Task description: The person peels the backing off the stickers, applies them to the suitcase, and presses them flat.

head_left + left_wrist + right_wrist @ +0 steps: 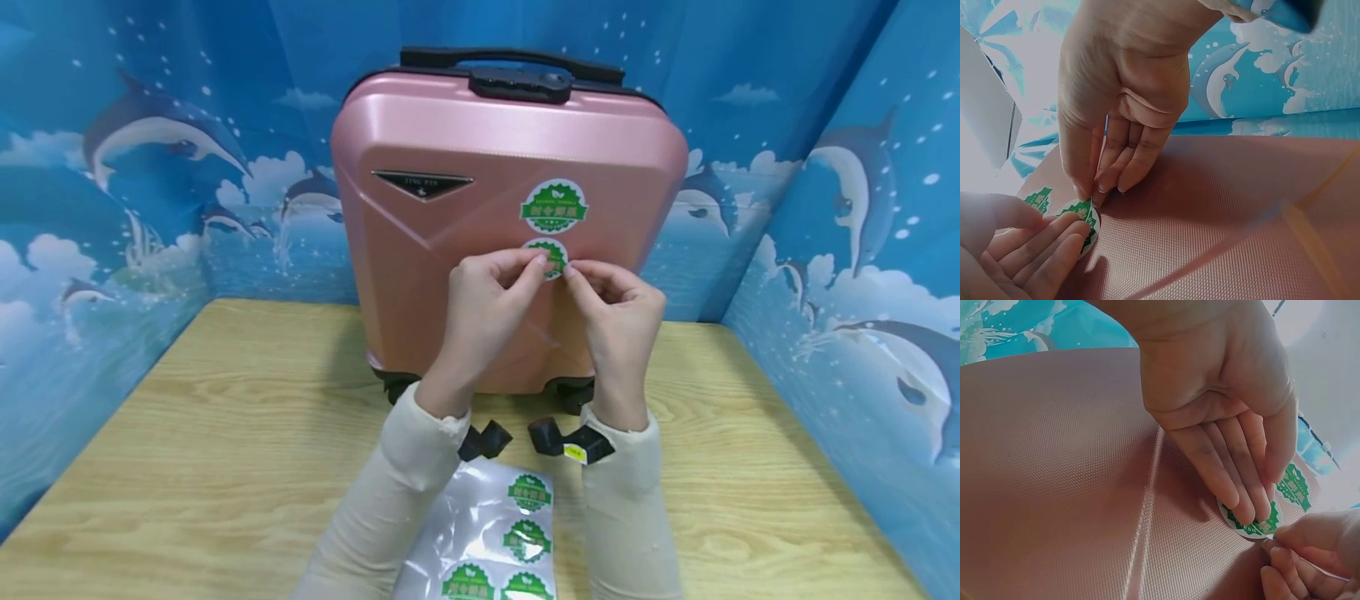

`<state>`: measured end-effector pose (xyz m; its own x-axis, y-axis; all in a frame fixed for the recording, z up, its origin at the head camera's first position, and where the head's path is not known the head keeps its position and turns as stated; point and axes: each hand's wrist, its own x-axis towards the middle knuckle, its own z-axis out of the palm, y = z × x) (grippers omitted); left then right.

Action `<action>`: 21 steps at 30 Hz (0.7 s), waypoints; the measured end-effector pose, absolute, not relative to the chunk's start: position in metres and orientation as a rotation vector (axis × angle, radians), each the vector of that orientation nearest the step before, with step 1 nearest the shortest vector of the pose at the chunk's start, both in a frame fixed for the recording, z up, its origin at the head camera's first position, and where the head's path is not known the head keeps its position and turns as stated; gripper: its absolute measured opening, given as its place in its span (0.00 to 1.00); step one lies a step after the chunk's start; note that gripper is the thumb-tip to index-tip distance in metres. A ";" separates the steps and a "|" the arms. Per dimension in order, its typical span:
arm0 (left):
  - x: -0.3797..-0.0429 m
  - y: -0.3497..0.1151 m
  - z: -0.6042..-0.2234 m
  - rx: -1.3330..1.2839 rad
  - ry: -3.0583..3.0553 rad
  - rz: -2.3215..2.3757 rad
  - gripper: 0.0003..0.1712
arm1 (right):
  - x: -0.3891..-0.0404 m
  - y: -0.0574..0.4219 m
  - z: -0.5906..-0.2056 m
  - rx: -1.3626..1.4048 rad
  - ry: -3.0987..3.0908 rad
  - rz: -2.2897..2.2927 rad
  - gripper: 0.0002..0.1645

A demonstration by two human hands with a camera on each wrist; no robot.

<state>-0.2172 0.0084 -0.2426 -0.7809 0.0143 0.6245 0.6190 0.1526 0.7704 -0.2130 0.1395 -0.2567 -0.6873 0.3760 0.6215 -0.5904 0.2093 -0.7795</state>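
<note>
A pink suitcase (420,308) stands upright on the table. On its front, a round green-and-white sticker (553,250) sits just below another round sticker (553,206). My left hand (487,304) lays its nearly straight fingers over the lower sticker's face, as the right wrist view also shows. From the right, my right hand (622,312) pinches that sticker's edge between thumb and index finger; in the left wrist view this right hand (1125,94) comes in from the top. Fingers hide part of the sticker, so whether it lies fully flat is unclear.
A shiny sticker sheet (472,517) with several green stickers lies in front, partly under the left sleeve. Black wrist cameras (483,440) show beside the cuffs. The wooden table (187,467) is backed by blue dolphin curtains (285,125). A black handle (517,57) tops the suitcase.
</note>
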 end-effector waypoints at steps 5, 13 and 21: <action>-0.218 0.009 -0.240 -0.602 -1.993 -1.670 0.10 | -0.212 0.140 -0.257 0.189 -1.718 1.588 0.13; -0.219 0.007 -0.235 -0.617 -2.067 -1.681 0.09 | -0.212 0.142 -0.258 0.230 -1.739 1.560 0.12; -0.218 0.008 -0.234 -0.625 -2.098 -1.671 0.09 | -0.209 0.143 -0.261 0.255 -1.786 1.517 0.11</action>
<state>-0.2181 0.0080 -0.2336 -0.8266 0.1039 0.5532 0.5624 0.1915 0.8044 -0.2089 0.1432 -0.2611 -0.6876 0.3145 0.6544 -0.5950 0.2726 -0.7561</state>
